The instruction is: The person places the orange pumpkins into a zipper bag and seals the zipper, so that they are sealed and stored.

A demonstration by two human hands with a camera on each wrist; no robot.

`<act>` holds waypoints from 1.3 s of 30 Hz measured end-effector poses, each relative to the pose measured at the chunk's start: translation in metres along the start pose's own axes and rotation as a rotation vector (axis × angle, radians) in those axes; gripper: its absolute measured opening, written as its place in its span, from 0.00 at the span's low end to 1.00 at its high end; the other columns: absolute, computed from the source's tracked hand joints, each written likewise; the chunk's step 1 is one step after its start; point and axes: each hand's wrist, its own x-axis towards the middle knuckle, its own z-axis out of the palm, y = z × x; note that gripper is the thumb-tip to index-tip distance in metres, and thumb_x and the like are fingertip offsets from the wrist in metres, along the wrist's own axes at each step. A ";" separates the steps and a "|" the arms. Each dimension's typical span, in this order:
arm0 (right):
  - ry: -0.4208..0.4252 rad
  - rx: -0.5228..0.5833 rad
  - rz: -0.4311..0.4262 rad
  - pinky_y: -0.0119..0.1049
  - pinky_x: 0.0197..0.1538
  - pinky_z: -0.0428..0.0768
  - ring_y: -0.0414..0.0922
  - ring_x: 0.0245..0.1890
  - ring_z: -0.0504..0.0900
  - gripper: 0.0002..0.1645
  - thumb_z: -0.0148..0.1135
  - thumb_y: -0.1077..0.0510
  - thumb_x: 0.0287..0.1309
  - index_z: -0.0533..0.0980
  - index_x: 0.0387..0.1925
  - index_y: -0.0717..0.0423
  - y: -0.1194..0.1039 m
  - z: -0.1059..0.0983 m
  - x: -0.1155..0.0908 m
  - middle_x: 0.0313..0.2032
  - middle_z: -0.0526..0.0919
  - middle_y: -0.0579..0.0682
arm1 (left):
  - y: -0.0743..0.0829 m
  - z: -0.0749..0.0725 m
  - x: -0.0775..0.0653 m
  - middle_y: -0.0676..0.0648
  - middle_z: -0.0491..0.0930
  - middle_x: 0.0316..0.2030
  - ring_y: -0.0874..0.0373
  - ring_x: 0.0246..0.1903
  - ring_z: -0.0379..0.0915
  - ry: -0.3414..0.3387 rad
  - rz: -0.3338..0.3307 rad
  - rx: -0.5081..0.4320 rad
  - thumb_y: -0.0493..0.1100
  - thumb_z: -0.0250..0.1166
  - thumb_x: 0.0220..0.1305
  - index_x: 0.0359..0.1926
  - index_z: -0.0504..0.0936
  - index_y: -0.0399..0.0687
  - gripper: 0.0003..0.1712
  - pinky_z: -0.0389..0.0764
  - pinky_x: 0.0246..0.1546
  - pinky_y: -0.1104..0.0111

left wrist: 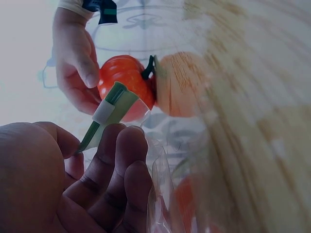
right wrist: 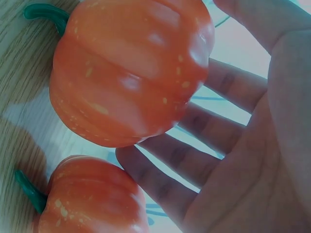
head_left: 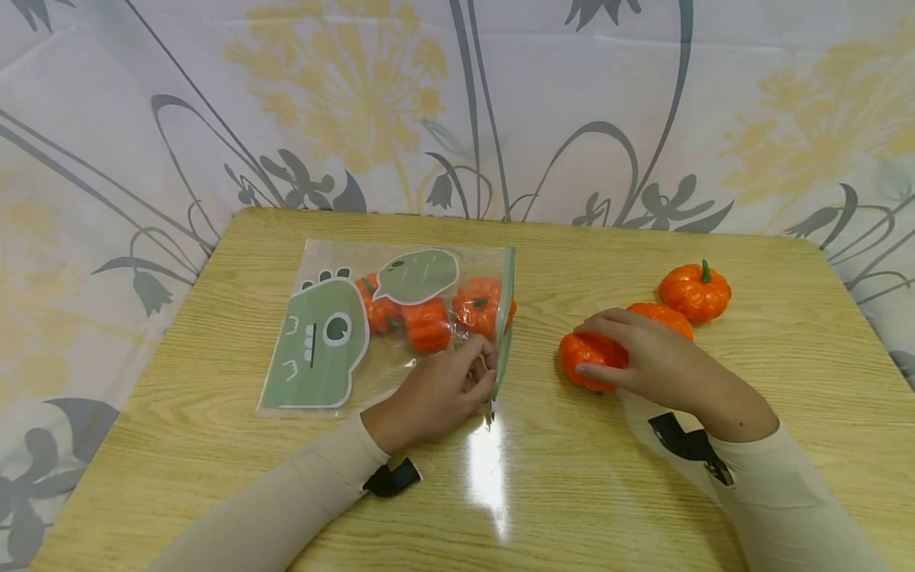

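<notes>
A clear zip bag with a green dinosaur print lies flat on the left, several orange toy pumpkins inside it. My left hand pinches the bag at its open end, near the green zip strip and its white slider. To the right, my right hand grips a ribbed orange toy pumpkin, thumb on the near side and fingers over the far side. That pumpkin has a green stem; its far side and some fingertips are hidden in the right wrist view.
Two more toy pumpkins, one partly behind my right hand and one farther back, sit on the wood-grain table. A patterned cloth hangs behind the table's back edge.
</notes>
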 end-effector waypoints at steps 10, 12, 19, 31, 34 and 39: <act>-0.024 0.005 -0.002 0.62 0.61 0.73 0.61 0.61 0.76 0.36 0.70 0.40 0.57 0.76 0.61 0.53 0.001 0.001 0.000 0.61 0.77 0.58 | 0.000 0.000 0.000 0.57 0.82 0.30 0.67 0.31 0.77 -0.006 -0.008 0.005 0.42 0.57 0.70 0.43 0.73 0.50 0.04 0.76 0.36 0.72; -0.029 0.002 -0.001 0.62 0.61 0.73 0.61 0.61 0.76 0.36 0.71 0.40 0.56 0.76 0.61 0.53 0.001 0.002 0.001 0.61 0.77 0.58 | 0.000 0.000 0.000 0.57 0.82 0.30 0.67 0.31 0.77 -0.006 -0.010 0.005 0.42 0.57 0.70 0.43 0.73 0.51 0.04 0.76 0.36 0.72; -0.028 -0.012 -0.011 0.63 0.61 0.73 0.62 0.62 0.75 0.37 0.72 0.43 0.55 0.75 0.63 0.54 0.001 0.004 0.002 0.62 0.76 0.59 | 0.000 0.000 0.000 0.57 0.82 0.29 0.66 0.30 0.76 -0.003 -0.005 0.014 0.42 0.58 0.69 0.43 0.73 0.50 0.04 0.75 0.34 0.73; -0.030 -0.027 0.007 0.64 0.61 0.73 0.63 0.63 0.74 0.37 0.70 0.43 0.58 0.73 0.65 0.54 0.000 0.006 0.003 0.63 0.75 0.60 | -0.001 0.000 0.000 0.57 0.82 0.29 0.67 0.31 0.76 -0.006 -0.002 0.005 0.42 0.57 0.70 0.43 0.73 0.50 0.04 0.75 0.35 0.72; -0.036 -0.021 0.019 0.64 0.61 0.72 0.63 0.63 0.74 0.37 0.69 0.43 0.59 0.72 0.65 0.54 -0.001 0.006 0.003 0.64 0.74 0.61 | -0.002 0.001 0.000 0.58 0.82 0.29 0.66 0.31 0.77 -0.005 -0.004 0.008 0.42 0.57 0.70 0.43 0.73 0.50 0.04 0.75 0.35 0.72; -0.044 -0.007 0.041 0.65 0.61 0.72 0.64 0.63 0.73 0.38 0.66 0.40 0.61 0.71 0.67 0.54 -0.002 0.006 0.003 0.65 0.73 0.62 | -0.001 0.001 0.000 0.58 0.82 0.29 0.66 0.32 0.76 -0.002 -0.006 0.010 0.42 0.57 0.69 0.43 0.73 0.50 0.04 0.75 0.36 0.71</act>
